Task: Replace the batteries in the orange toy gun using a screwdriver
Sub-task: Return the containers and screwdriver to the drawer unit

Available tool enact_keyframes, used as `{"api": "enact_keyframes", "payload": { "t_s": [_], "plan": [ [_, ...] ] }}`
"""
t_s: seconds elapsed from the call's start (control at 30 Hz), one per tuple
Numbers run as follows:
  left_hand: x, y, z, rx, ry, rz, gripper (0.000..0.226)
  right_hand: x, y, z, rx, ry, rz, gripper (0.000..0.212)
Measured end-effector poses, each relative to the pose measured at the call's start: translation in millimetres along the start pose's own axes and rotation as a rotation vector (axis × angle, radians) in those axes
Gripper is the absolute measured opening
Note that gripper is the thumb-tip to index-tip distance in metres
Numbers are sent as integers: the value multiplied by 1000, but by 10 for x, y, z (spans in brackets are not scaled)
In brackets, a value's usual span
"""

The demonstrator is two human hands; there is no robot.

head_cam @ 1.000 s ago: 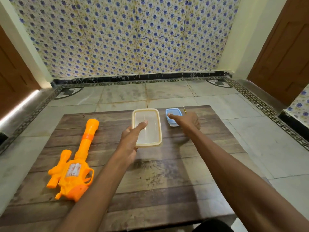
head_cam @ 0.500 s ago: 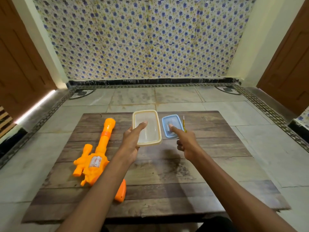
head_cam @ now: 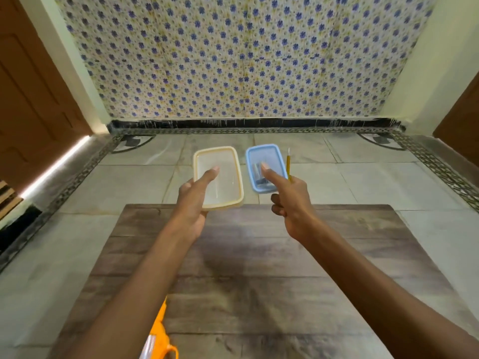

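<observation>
My left hand (head_cam: 191, 203) grips a clear container with a cream rim (head_cam: 197, 161), thumb on top, held up above the far edge of the wooden table (head_cam: 259, 281). My right hand (head_cam: 290, 203) grips a smaller blue container (head_cam: 250, 164) with grey batteries (head_cam: 258, 168) inside, thumb pressed on it. A thin yellow screwdriver (head_cam: 288, 165) stands along the blue container's right side, its lower end hidden behind my right hand. The orange toy gun (head_cam: 159, 340) lies at the table's near left, mostly hidden under my left forearm and cut off by the frame.
Grey floor tiles (head_cam: 129, 182) surround the low table. A flower-patterned wall (head_cam: 233, 60) stands ahead, with brown doors at the left (head_cam: 31, 99) and right (head_cam: 464, 120).
Both hands have lifted the two containers and the screwdriver off the table. The view has tilted up, so the toy gun now sits at the bottom edge.
</observation>
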State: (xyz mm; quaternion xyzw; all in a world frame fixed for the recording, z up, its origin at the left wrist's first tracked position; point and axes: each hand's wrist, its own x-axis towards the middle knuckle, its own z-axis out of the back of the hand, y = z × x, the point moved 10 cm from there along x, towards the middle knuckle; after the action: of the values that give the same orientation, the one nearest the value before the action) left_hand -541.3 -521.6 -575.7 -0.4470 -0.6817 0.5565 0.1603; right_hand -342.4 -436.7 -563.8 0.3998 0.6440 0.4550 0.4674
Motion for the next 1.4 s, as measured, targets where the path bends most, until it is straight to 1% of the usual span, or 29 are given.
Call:
{"api": "enact_keyframes", "payload": {
  "t_s": [0.03,0.07,0.13,0.2,0.37,0.57,0.63,0.7,0.77,0.87,0.93,1.03,1.13,1.33,1.4],
  "plan": [
    [-28,-84,-7,9,-12,27,66,-38,108,-5,-9,-5,-14,32],
    [-70,-234,-41,16,-24,45,62,-90,272,-27,-20,-6,-31,32],
    [-230,-475,-110,39,-23,62,41,-255,524,-55,-30,6,-53,34],
    [-421,-890,-217,43,-37,98,27,-435,929,-89,-27,-1,-92,36],
    [-1178,-2094,-494,49,-52,187,32,-1076,2022,-171,-5,-3,-206,39],
    [-2058,-3126,-563,24,-104,197,31,-1884,2971,-361,-46,83,-223,44],
    [-2301,-3335,-514,28,-146,180,30,-2093,3172,-468,-46,105,-244,38],
    [-2533,-3500,-403,22,-200,165,33,-2267,3334,-639,-75,156,-259,30],
    [-2768,-3602,-273,-2,-238,161,36,-2433,3417,-845,-115,216,-279,26],
    [-3063,-3729,36,-46,-324,138,30,-2612,3440,-1236,-185,318,-276,25],
    [-3250,-3847,357,-93,-402,105,27,-2724,3377,-1634,-234,407,-274,25],
    [-3507,-3942,867,-155,-514,88,34,-2890,3244,-2199,-296,510,-271,25],
    [-3773,-4095,1512,-223,-617,60,38,-3141,3104,-2930,-329,635,-263,30],
    [-4391,-4399,3317,-361,-860,-55,45,-3984,2684,-4737,-420,928,-255,35],
    [-4667,-4506,3933,-411,-928,-81,40,-4365,2499,-5339,-472,1007,-265,32]
  ]
}}
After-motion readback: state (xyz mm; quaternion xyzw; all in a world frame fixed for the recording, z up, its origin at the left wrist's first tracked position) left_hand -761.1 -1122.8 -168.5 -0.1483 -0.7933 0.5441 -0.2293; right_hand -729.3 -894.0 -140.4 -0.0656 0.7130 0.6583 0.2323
